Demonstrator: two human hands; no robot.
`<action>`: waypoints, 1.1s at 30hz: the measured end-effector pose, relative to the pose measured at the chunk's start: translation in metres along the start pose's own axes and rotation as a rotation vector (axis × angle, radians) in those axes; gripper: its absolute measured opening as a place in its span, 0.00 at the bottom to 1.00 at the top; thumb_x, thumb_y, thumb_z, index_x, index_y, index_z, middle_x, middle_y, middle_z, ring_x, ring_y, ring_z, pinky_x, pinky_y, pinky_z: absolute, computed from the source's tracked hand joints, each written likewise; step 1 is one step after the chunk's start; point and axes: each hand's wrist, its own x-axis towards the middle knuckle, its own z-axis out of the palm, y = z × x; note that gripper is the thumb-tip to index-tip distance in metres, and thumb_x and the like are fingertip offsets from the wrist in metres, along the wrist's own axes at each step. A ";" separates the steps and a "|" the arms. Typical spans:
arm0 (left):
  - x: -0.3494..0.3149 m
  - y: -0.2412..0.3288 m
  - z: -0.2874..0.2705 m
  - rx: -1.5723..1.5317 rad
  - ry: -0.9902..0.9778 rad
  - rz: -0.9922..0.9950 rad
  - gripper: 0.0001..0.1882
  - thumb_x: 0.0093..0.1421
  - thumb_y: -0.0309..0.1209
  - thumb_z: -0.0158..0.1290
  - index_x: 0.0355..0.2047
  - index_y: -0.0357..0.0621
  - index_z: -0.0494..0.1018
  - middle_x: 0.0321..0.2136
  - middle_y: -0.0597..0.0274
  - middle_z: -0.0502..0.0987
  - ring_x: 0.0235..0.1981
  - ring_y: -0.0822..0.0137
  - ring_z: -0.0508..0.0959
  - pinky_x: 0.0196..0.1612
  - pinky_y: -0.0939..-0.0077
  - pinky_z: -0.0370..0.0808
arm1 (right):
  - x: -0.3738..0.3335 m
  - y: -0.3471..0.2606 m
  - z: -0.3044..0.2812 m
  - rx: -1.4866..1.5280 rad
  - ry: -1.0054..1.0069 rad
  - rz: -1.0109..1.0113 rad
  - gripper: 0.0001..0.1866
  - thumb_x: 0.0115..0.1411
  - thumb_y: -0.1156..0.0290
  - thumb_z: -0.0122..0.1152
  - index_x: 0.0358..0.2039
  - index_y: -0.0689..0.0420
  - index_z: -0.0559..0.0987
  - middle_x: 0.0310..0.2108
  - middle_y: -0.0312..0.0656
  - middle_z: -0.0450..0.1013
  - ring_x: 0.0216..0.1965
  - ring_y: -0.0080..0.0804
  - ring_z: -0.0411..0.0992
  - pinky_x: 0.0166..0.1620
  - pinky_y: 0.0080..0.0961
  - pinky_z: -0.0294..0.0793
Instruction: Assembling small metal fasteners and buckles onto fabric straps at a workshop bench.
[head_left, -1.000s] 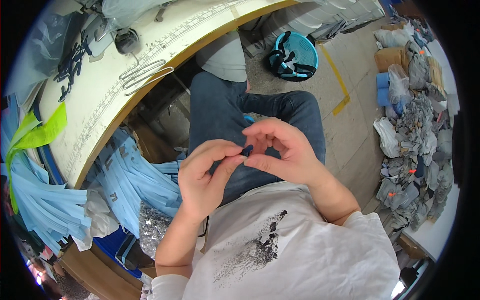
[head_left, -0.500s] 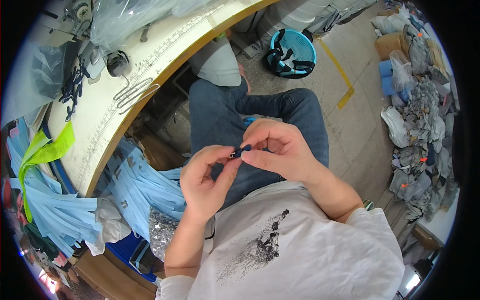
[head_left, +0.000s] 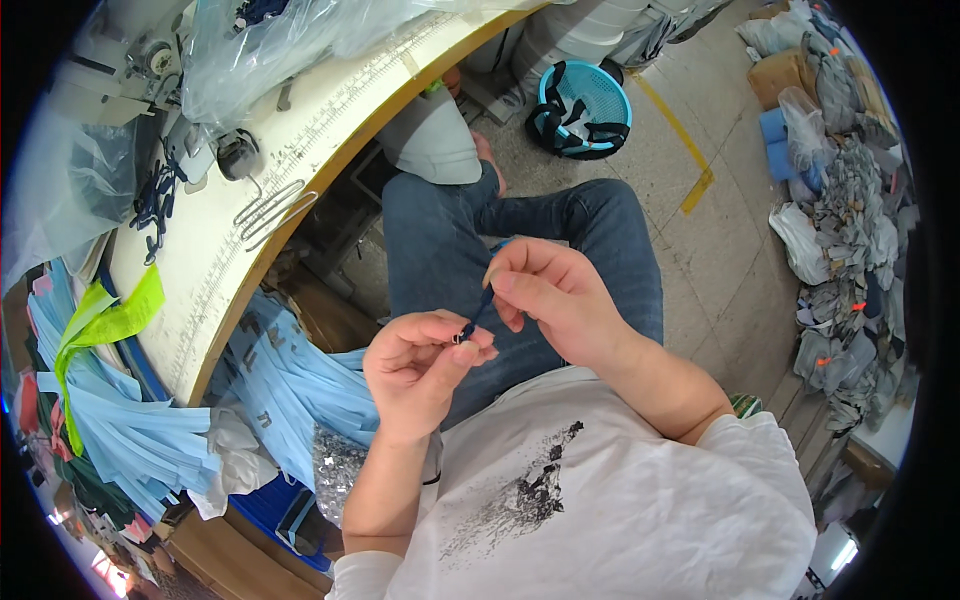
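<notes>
Holding short dark-blue strap [head_left: 481, 306] above jeans [head_left: 612, 255]; pinched at its lower end, near a small metallic piece [head_left: 457, 339], by left hand [head_left: 415, 368]; pinched at its upper end by right hand [head_left: 562, 300]. Seated beside white table [head_left: 345, 125] bearing dark-blue pieces [head_left: 157, 207].

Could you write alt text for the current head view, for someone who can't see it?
A person's left hand and right hand pinch a small dark blue strip above their jeans. A white table and bunches of light blue strips are at left; a blue basket stands on the floor ahead.
</notes>
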 end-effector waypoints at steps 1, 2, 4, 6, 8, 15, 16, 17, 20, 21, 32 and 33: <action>-0.001 0.001 0.000 -0.018 0.015 -0.053 0.14 0.57 0.11 0.51 0.44 0.31 0.69 0.37 0.47 0.77 0.39 0.63 0.80 0.40 0.71 0.80 | -0.001 -0.002 -0.001 -0.045 -0.003 -0.008 0.06 0.63 0.70 0.56 0.35 0.59 0.75 0.27 0.31 0.70 0.28 0.16 0.67 0.31 0.15 0.67; 0.000 0.003 0.001 -0.036 0.029 -0.105 0.15 0.58 0.11 0.51 0.45 0.31 0.68 0.37 0.46 0.78 0.39 0.62 0.80 0.41 0.72 0.80 | -0.001 -0.005 0.000 -0.091 -0.007 -0.016 0.06 0.63 0.70 0.57 0.35 0.59 0.75 0.28 0.30 0.70 0.30 0.14 0.68 0.32 0.14 0.68; 0.003 0.007 0.006 0.034 0.059 -0.133 0.16 0.58 0.11 0.50 0.47 0.32 0.68 0.38 0.46 0.78 0.40 0.62 0.80 0.41 0.72 0.80 | -0.002 -0.013 0.007 -0.066 -0.015 -0.059 0.05 0.63 0.71 0.57 0.35 0.60 0.74 0.29 0.30 0.70 0.31 0.13 0.68 0.34 0.14 0.69; 0.005 0.009 0.010 0.105 0.090 -0.156 0.16 0.58 0.11 0.50 0.48 0.32 0.67 0.38 0.47 0.78 0.41 0.61 0.80 0.42 0.73 0.79 | -0.001 -0.015 0.010 -0.043 -0.028 -0.102 0.05 0.63 0.73 0.57 0.35 0.60 0.74 0.31 0.31 0.70 0.32 0.13 0.68 0.35 0.15 0.70; 0.006 0.010 0.012 0.199 0.051 -0.112 0.16 0.59 0.13 0.49 0.49 0.32 0.67 0.36 0.49 0.79 0.42 0.62 0.80 0.42 0.75 0.79 | 0.000 -0.013 0.010 -0.181 0.002 -0.183 0.04 0.63 0.75 0.57 0.35 0.62 0.73 0.32 0.32 0.70 0.34 0.14 0.69 0.38 0.16 0.72; 0.008 0.009 0.000 0.166 0.066 -0.096 0.11 0.60 0.13 0.49 0.43 0.34 0.69 0.36 0.50 0.78 0.38 0.64 0.81 0.37 0.76 0.81 | 0.000 -0.011 0.013 -0.389 -0.014 -0.284 0.04 0.63 0.75 0.56 0.36 0.62 0.73 0.32 0.32 0.71 0.34 0.13 0.69 0.37 0.14 0.71; 0.009 0.008 -0.001 0.117 0.093 -0.088 0.09 0.60 0.14 0.49 0.41 0.35 0.69 0.35 0.51 0.78 0.36 0.64 0.81 0.36 0.76 0.81 | 0.000 -0.010 0.013 -0.342 -0.007 -0.250 0.04 0.63 0.75 0.56 0.36 0.62 0.73 0.32 0.32 0.71 0.34 0.13 0.69 0.37 0.14 0.70; 0.009 0.007 -0.002 0.067 0.119 -0.079 0.07 0.60 0.14 0.49 0.39 0.35 0.69 0.34 0.51 0.78 0.34 0.65 0.81 0.35 0.75 0.81 | 0.000 -0.009 0.013 -0.296 0.000 -0.215 0.04 0.63 0.75 0.56 0.37 0.62 0.74 0.32 0.31 0.71 0.34 0.12 0.69 0.37 0.13 0.70; 0.009 0.004 0.000 0.075 0.157 -0.023 0.06 0.61 0.16 0.49 0.37 0.35 0.68 0.32 0.52 0.78 0.33 0.65 0.81 0.34 0.74 0.82 | 0.001 -0.003 0.011 -0.177 0.030 -0.148 0.04 0.63 0.75 0.56 0.37 0.61 0.74 0.32 0.30 0.71 0.33 0.12 0.68 0.35 0.12 0.69; 0.008 0.003 0.000 0.075 0.154 -0.012 0.06 0.61 0.16 0.49 0.37 0.35 0.68 0.32 0.52 0.78 0.33 0.65 0.81 0.34 0.74 0.82 | 0.001 -0.002 0.011 -0.182 0.023 -0.154 0.04 0.63 0.75 0.56 0.37 0.61 0.74 0.32 0.30 0.71 0.33 0.12 0.68 0.35 0.12 0.69; 0.021 0.035 -0.014 0.061 0.291 0.099 0.09 0.64 0.22 0.49 0.45 0.35 0.70 0.31 0.51 0.80 0.26 0.71 0.77 0.31 0.79 0.75 | 0.088 -0.114 0.093 -0.612 0.056 -0.664 0.12 0.63 0.70 0.59 0.43 0.64 0.75 0.29 0.29 0.71 0.30 0.11 0.66 0.32 0.09 0.65; 0.018 0.039 -0.017 0.066 0.293 0.116 0.09 0.64 0.22 0.49 0.45 0.35 0.70 0.31 0.51 0.80 0.26 0.71 0.77 0.31 0.79 0.75 | 0.113 -0.132 0.098 -0.700 0.075 -0.813 0.13 0.61 0.70 0.60 0.44 0.64 0.76 0.29 0.29 0.73 0.30 0.11 0.67 0.32 0.12 0.67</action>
